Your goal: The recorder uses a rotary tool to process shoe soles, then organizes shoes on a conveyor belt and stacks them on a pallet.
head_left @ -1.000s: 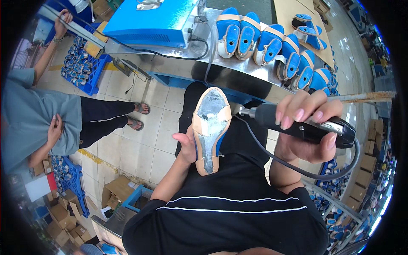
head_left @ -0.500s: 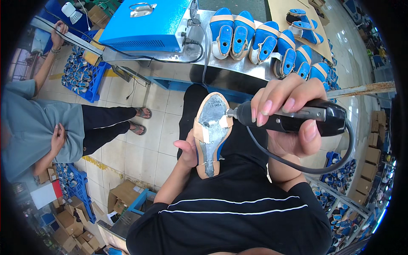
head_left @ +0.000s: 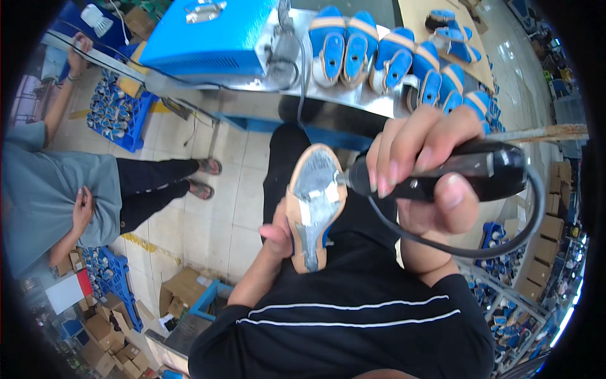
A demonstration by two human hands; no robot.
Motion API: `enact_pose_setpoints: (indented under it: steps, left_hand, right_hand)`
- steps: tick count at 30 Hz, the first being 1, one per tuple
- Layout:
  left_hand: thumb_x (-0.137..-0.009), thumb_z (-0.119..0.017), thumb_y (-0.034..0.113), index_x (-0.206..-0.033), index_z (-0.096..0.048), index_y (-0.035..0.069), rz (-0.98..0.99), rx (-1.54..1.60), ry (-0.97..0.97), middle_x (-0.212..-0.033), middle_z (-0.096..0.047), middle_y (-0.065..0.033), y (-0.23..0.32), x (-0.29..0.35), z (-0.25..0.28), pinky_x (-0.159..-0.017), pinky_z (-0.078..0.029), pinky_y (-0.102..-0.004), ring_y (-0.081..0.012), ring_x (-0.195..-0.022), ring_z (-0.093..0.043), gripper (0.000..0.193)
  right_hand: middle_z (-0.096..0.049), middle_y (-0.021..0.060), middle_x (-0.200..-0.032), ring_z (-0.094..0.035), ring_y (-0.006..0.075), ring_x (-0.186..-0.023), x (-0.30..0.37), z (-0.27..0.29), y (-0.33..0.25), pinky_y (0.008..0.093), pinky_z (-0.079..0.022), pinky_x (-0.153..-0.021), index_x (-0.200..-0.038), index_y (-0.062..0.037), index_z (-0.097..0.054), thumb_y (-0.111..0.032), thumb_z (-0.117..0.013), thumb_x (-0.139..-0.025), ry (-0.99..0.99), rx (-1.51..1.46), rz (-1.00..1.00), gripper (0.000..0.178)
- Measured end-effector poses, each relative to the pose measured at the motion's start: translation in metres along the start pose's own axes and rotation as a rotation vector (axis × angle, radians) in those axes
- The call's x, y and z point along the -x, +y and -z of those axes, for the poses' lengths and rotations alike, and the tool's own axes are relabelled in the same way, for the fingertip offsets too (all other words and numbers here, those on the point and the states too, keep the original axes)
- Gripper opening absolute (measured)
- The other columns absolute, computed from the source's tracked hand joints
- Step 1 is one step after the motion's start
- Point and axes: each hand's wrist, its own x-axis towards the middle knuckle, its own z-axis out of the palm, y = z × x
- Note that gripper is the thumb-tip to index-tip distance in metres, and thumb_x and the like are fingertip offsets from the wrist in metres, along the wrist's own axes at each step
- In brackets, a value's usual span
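Observation:
A tan sandal point(head_left: 315, 196) is held sole up over my lap, its grey underside patchy with white spots. My left hand point(head_left: 278, 234) grips it from the left side near the heel, thumb sticking out and the other fingers hidden behind it. In my right hand point(head_left: 429, 164) is a black handheld rotary grinder point(head_left: 489, 170), fingers wrapped round its body. The grinder's metal tip meets the right edge of the sole at the forefoot. From its rear end a grey cable point(head_left: 480, 252) loops down and back under my wrist.
Ahead stands a metal workbench point(head_left: 252, 85) with a blue power box point(head_left: 205, 38) and a row of blue-lined sandals point(head_left: 360, 50). To the left a person point(head_left: 57, 183) stands near blue crates point(head_left: 120, 120) of shoes. Cardboard boxes point(head_left: 183, 290) lie at lower left; shoe racks point(head_left: 505, 297) are at right.
The sandal has dropped slightly toward me and tilted a little. The grinder has shifted slightly, its tip still at the sole's right edge, and its cable loop has swung right.

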Motion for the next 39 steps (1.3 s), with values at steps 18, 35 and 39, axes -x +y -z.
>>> enact_pose_setpoints:
  steps: [18,35,39]
  left_hand:
    - [-0.071,-0.032,0.101,-0.16,-0.026,-0.004,-0.006,0.089,0.047,-0.152,-0.053,-0.0161,-0.015,-0.005,0.018,-0.114,-0.048,-0.0415,-0.0226,-0.136,-0.057,0.138]
    - [-0.069,-0.033,0.102,-0.161,-0.023,-0.002,0.008,0.095,-0.038,-0.155,-0.05,-0.0165,-0.012,-0.006,0.015,-0.115,-0.047,-0.0433,-0.0235,-0.139,-0.054,0.14]
    - [-0.065,-0.039,0.103,-0.16,-0.024,-0.004,0.017,0.062,-0.017,-0.154,-0.05,-0.0179,-0.007,-0.001,0.013,-0.115,-0.047,-0.0433,-0.0249,-0.138,-0.055,0.144]
  right_hand:
    - [-0.058,0.0117,-0.095,-0.061,0.0223,-0.074,0.015,0.022,-0.017,0.0373,-0.05,-0.066,-0.104,-0.0094,-0.049,-0.04,-0.07,-0.095,-0.07,-0.007,0.157,0.038]
    - [-0.062,0.0152,-0.095,-0.062,0.0215,-0.071,0.017,0.012,-0.008,0.0361,-0.053,-0.065,-0.105,-0.0077,-0.05,-0.037,-0.071,-0.095,-0.187,0.03,0.086,0.038]
    - [-0.062,0.0145,-0.092,-0.062,0.0209,-0.07,0.015,0.007,-0.004,0.0355,-0.053,-0.065,-0.103,-0.0072,-0.05,-0.031,-0.074,-0.094,-0.215,-0.018,0.055,0.034]
